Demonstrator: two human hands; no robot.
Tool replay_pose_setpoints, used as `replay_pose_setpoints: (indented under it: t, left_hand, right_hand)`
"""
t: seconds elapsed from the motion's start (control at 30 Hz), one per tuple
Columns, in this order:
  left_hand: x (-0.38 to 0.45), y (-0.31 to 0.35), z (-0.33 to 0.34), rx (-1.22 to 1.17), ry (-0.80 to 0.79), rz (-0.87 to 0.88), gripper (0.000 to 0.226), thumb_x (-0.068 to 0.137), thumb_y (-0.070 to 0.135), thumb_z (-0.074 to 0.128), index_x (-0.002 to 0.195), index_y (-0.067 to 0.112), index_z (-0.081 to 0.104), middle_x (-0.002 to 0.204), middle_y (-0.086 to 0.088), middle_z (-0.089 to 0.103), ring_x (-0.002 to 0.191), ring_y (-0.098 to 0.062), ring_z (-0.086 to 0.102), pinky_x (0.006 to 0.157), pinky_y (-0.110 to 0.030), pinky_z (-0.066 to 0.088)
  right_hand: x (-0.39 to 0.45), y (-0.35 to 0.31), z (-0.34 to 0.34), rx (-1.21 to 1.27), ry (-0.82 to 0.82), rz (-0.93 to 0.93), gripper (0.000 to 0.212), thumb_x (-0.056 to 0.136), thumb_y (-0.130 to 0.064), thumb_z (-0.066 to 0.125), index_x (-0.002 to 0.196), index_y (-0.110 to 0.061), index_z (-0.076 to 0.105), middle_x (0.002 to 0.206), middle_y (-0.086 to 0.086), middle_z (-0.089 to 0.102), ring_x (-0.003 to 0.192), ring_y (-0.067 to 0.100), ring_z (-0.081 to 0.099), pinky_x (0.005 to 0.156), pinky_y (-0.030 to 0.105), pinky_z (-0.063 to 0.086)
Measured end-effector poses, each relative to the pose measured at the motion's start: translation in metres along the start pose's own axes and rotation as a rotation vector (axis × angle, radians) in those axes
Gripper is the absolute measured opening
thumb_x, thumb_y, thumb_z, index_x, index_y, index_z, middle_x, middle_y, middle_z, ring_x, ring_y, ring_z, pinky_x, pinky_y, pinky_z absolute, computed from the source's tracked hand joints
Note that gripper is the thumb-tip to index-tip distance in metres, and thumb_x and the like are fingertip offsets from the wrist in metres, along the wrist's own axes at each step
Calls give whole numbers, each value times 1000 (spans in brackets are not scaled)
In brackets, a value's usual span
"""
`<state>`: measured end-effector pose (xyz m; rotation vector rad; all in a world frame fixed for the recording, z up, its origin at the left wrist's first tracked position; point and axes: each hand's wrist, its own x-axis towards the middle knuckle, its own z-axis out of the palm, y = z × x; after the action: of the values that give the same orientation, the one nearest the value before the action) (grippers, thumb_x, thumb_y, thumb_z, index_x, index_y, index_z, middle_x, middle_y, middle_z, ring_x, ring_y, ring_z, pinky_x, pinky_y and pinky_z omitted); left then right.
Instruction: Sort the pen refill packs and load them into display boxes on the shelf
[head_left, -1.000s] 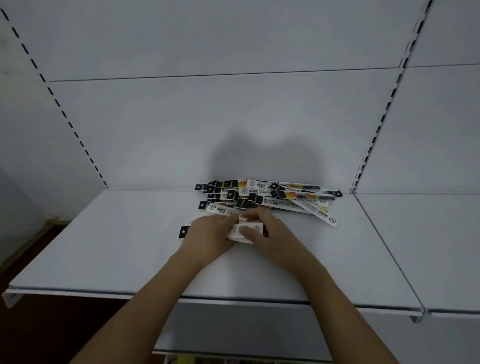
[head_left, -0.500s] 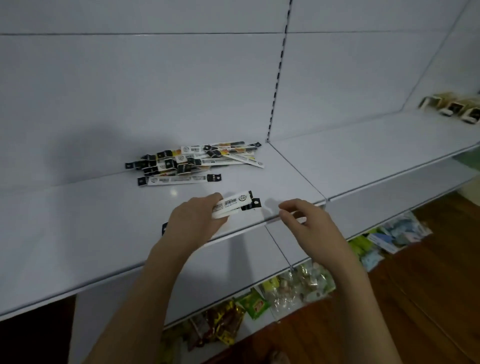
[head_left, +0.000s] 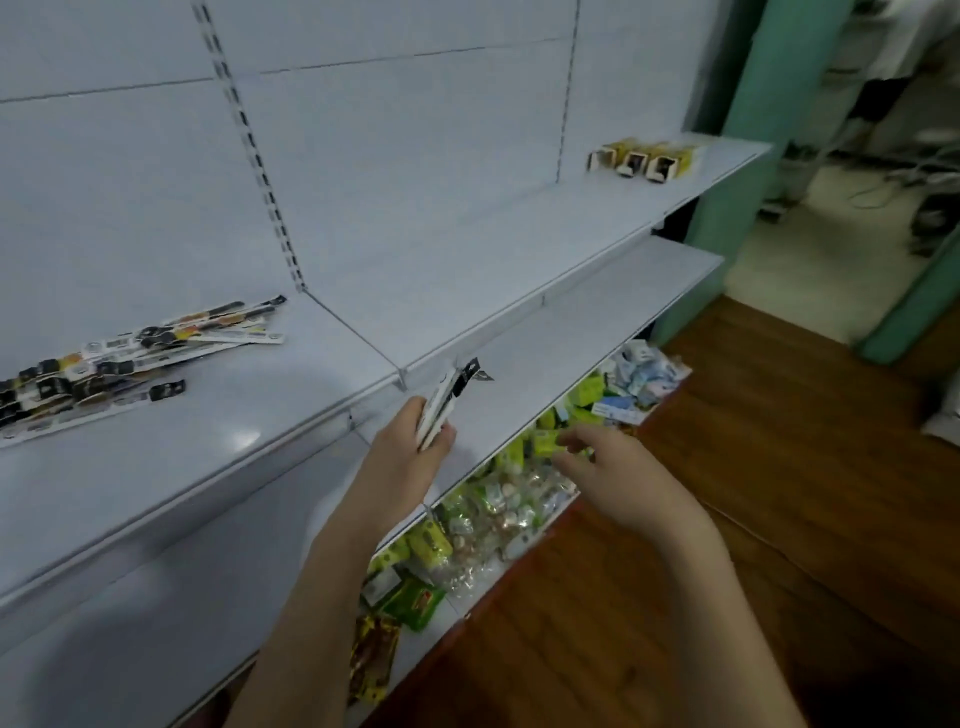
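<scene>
My left hand (head_left: 410, 457) grips a small stack of white pen refill packs (head_left: 447, 402) with black hang tabs, held off the shelf's front edge and pointing up to the right. My right hand (head_left: 608, 467) hovers to the right of it, fingers loosely spread and holding nothing. A pile of several refill packs (head_left: 124, 358) lies on the white shelf (head_left: 291, 405) at the left. Three small yellow display boxes (head_left: 641, 158) stand far along the same shelf at the upper right, open ends facing me.
A lower white shelf (head_left: 582, 332) runs below the upper one. Under it lie green and yellow snack packets (head_left: 498, 499) and blue-white packets (head_left: 639, 379). Brown wooden floor (head_left: 727, 519) spreads to the right, with a green wall (head_left: 748, 78) beyond.
The view has swung right, away from the pile. My left hand lifted the stack of packs off the shelf and carried it rightward; my right hand let go and moved out to the right.
</scene>
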<state>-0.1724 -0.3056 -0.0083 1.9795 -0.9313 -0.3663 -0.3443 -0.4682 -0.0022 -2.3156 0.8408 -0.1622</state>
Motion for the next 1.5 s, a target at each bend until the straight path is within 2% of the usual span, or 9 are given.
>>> replay_pose_setpoints:
  t: [0.07,0.2,0.37,0.6,0.83,1.0,1.17,1.3,1.5]
  left_hand:
    - [11,23,41,-39,-41,21,16,99,25,54,89,12,53,69,-13,49,58,-17,45,57,-24,39]
    - [35,67,107,-95,-106,102,13,101,27,50,92,20,57,72,-19,55,65,-35,52,60,-41,45]
    - [86,82,149,-92,-68,92,13,100,31,52,91,22,57,66,-1,45,62,-19,48,63,-46,50]
    - [205,85,214,-187,-61,-47,26,97,29,58,83,8,56,61,-8,43,43,-13,35,39,-21,30]
    - [332,141,307,-274,-228,34,14,98,27,57,91,16,62,62,1,52,54,-12,48,58,-31,41]
    - [411,187,368,-255,-266,119,9,97,31,58,91,24,62,55,7,47,48,-10,42,49,-25,36]
    - [487,214,440,-368,-238,54,32,87,51,60,88,21,49,62,3,39,50,-12,37,50,-29,32]
    - [536,246,483,-374,-179,42,28,101,34,51,97,7,54,69,-6,47,59,-19,44,59,-34,39]
    - [592,286,498,-520,95,47,21,105,23,40,111,15,58,72,-4,59,58,-17,56,57,-26,52]
  right_hand:
    - [-6,34,-23,-16,9,45,30,97,-44,52,119,-26,61,116,-4,63,98,15,59,87,39,52]
    - [-11,98,-65,-31,14,127,34,97,-46,51,119,-22,62,116,0,65,104,19,60,89,43,52]
    - [11,165,-114,14,35,222,27,99,-38,52,118,-22,63,109,-5,64,98,14,59,87,37,52]
    - [94,236,-164,1,21,325,29,98,-44,51,122,-30,59,115,-9,59,101,10,55,80,27,48]
    - [184,292,-243,-18,188,421,24,98,-44,51,119,-35,58,110,-14,58,96,6,54,78,26,49]
    - [233,340,-291,22,211,411,20,98,-41,52,115,-34,60,106,-14,61,92,4,58,83,31,55]
    - [302,409,-354,27,215,325,21,99,-40,52,115,-30,62,104,-13,62,90,4,57,82,32,54]
    - [359,454,-408,33,152,256,21,99,-39,51,114,-29,62,105,-12,62,91,5,58,82,32,54]
    - [456,486,-456,35,56,101,14,99,-37,51,101,-30,63,94,-9,64,82,9,61,76,33,53]
